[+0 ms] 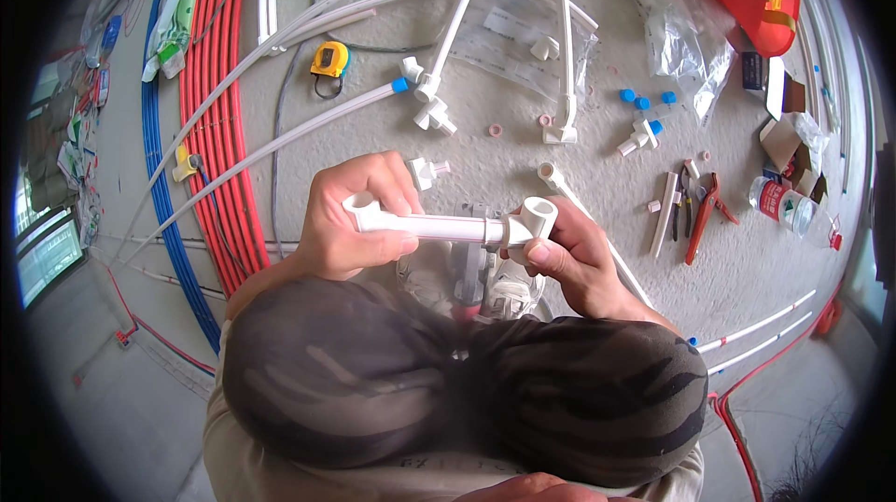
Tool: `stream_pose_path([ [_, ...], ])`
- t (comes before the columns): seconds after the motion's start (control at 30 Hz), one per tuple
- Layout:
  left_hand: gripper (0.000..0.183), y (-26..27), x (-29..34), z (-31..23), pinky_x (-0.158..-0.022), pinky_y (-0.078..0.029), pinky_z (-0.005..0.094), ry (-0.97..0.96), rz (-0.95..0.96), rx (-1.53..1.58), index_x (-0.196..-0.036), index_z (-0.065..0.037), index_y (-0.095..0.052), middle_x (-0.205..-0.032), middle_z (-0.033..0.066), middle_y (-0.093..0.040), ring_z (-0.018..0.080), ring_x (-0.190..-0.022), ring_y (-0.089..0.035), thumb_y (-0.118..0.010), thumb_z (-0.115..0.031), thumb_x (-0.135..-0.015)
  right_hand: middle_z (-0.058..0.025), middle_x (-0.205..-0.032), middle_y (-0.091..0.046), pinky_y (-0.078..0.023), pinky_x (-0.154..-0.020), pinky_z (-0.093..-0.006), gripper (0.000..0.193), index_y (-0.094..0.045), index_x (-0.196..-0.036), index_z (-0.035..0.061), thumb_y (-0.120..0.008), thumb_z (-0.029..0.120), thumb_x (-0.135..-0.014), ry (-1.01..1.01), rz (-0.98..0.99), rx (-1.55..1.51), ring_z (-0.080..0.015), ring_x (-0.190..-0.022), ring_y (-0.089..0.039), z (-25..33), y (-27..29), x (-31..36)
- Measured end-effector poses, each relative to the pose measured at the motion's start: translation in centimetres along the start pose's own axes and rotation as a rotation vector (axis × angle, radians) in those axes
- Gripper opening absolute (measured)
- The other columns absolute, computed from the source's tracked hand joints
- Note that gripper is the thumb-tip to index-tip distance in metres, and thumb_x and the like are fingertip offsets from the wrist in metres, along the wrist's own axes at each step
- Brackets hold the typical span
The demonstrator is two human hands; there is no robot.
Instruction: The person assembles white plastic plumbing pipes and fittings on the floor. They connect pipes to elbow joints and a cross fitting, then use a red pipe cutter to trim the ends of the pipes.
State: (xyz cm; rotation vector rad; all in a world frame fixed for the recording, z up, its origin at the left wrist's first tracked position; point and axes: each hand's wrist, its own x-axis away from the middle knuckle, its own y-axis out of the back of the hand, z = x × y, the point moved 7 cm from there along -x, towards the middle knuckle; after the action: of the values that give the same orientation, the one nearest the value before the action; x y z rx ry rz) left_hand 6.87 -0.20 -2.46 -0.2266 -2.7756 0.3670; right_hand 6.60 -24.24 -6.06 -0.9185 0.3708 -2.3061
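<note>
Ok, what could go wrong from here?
The left hand and right hand hold the white pipe near its end fittings; uneven twisting might misalign them. The grey tool between the shoes could get knocked if the hands drop. The loose white fitting beyond the left hand might get kicked.

Smooth plastic pipe (446, 229), rough floor (607, 175)

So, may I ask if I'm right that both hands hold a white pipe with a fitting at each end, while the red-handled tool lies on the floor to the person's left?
Not quite: the head view shows the red-handled tool on the floor to the person's right, not left. The left hand and right hand hold a white pipe with a fitting at each end.
</note>
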Motion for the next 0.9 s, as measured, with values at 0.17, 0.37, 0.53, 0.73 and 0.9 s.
stream_pose_path([
  [0.17, 0.022, -0.1, 0.4, 0.0, -0.076, -0.045, 0.031, 0.02, -0.001, -0.007, -0.086, -0.004, -0.064, -0.091, 0.0098, -0.067, 0.0154, -0.083, -0.062, -0.078, 0.006, -0.073, -0.0029, -0.099, -0.065, -0.049, -0.079, -0.0289, 0.033, -0.058, -0.121, -0.0016, -0.07, 0.024, -0.104, 0.053, 0.004, 0.102, -0.0075, -0.09, -0.055, 0.1, 0.2, 0.0],
  [0.37, 0.018, -0.2, 0.3, -0.2, -0.076, -0.045, 0.0314, 0.01, 0.019, -0.065, -0.083, -0.003, -0.063, -0.089, 0.0098, -0.068, 0.016, -0.084, -0.063, -0.078, 0.004, -0.075, -0.0048, -0.099, -0.065, -0.05, -0.082, -0.0305, 0.032, -0.05, -0.123, -0.001, -0.064, 0.022, -0.108, 0.047, 0.029, 0.146, -0.0095, -0.09, -0.057, -0.1, -0.6, 0.0],
  [0.53, 0.017, -0.1, 0.5, 0.0, -0.075, -0.045, 0.0318, -0.001, 0.038, -0.064, -0.081, -0.003, -0.063, -0.087, 0.0095, -0.067, 0.0161, -0.082, -0.063, -0.078, 0.003, -0.076, -0.0075, -0.105, -0.061, -0.046, -0.084, -0.0276, 0.048, -0.04, -0.13, 0.0021, -0.062, 0.039, -0.107, 0.062, 0.059, 0.187, -0.0106, -0.095, -0.054, -0.6, -1.3, -0.2],
  [0.73, 0.019, -0.4, 0.3, 0.2, -0.064, -0.048, 0.03, -0.032, 0.07, -0.065, -0.083, -0.002, -0.061, -0.091, 0.0136, -0.066, 0.0156, -0.071, -0.064, -0.075, 0.007, -0.075, -0.0099, -0.101, -0.064, -0.052, -0.089, -0.0351, 0.035, -0.042, -0.124, -0.0025, -0.059, 0.024, -0.109, 0.075, 0.037, 0.293, -0.0162, -0.097, -0.062, -0.5, -1.2, -0.2],
  [0.9, 0.019, -0.5, 0.4, 0.9, -0.06, -0.05, 0.0296, -0.03, 0.078, -0.066, -0.083, -0.001, -0.06, -0.092, 0.0152, -0.065, 0.0156, -0.066, -0.064, -0.074, 0.009, -0.075, -0.0104, -0.099, -0.064, -0.052, -0.088, -0.0362, 0.03, -0.042, -0.123, -0.0014, -0.058, 0.02, -0.109, 0.044, 0.059, 0.334, -0.0166, -0.096, -0.062, -1.1, -1.0, -0.3],
])
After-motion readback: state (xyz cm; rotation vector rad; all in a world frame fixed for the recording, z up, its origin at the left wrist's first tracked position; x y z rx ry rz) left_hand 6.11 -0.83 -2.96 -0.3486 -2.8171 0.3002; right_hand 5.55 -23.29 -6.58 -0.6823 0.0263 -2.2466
